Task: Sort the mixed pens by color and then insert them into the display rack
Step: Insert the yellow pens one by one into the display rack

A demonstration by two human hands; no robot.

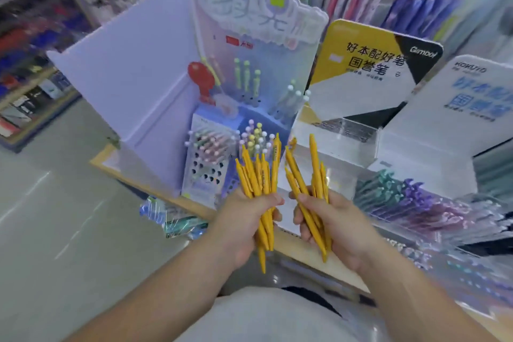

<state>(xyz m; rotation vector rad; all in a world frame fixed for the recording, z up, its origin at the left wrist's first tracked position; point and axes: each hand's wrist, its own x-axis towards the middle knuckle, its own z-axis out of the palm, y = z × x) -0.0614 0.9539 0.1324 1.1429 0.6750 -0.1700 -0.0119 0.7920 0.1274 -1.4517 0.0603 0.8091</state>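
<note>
My left hand [238,219] grips a bunch of several yellow pens [258,175], fanned upward with their tips hanging below my fist. A second, smaller bunch of yellow pens [313,172] is clasped in my right hand [333,222], close beside the first. Both bunches hover in front of the shelf edge. Just behind them stands a purple display rack [205,153] with rows of holes, holding pastel pens [255,136] with round caps. A clear acrylic rack [347,133] under a yellow and black sign sits behind my right hand.
Trays of teal and purple pens [402,194] lie on the shelf to the right. A white KOKUYO sign [472,97] stands at far right. The wooden shelf edge [291,247] runs below my hands. A packet [172,216] hangs off it at left, above grey floor.
</note>
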